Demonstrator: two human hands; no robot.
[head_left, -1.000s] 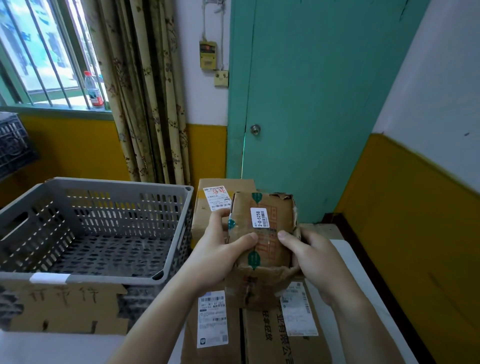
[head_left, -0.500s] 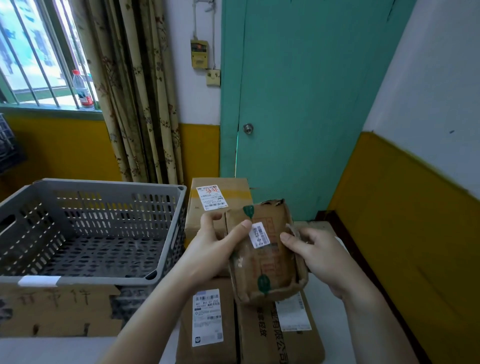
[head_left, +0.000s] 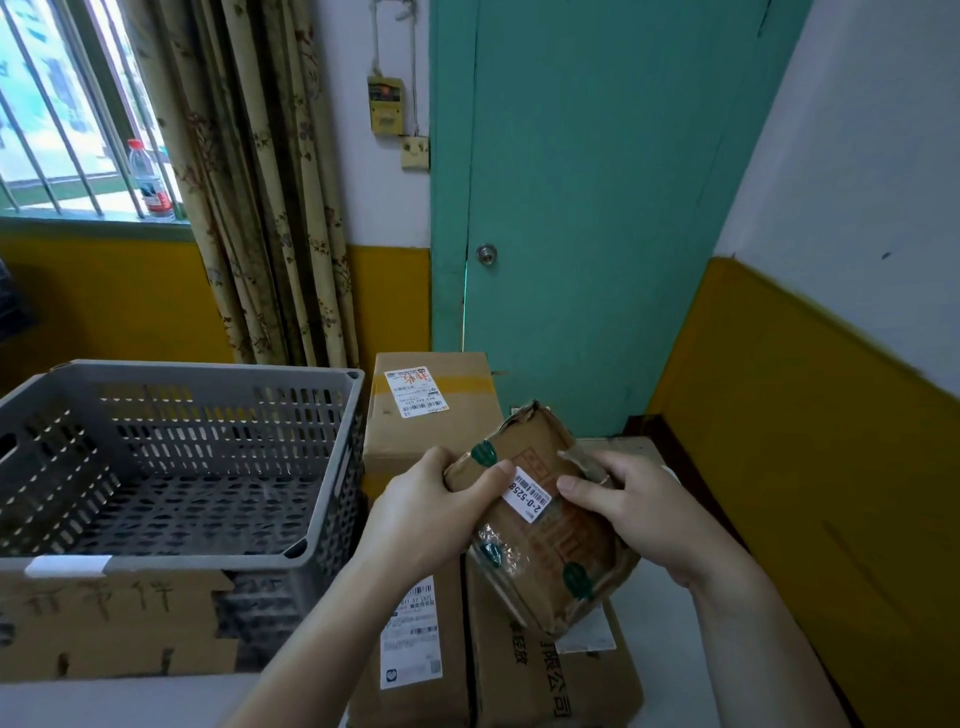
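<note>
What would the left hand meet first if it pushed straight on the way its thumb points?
The left hand grips the small parcel, so that blocks it at once. Along the parcel's face its thumb would cross the white label, then probably meet the right hand; depth is unclear.

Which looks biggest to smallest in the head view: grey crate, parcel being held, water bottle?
1. grey crate
2. parcel
3. water bottle, though it stands farther from the camera, which makes it look smaller.

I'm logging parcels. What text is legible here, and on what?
"2-0-5258": white sticker on the held small parcel.
"限公司": printed on the box beneath it.
Shipping labels, handwritten cardboard sign: too blurred to read.
</note>
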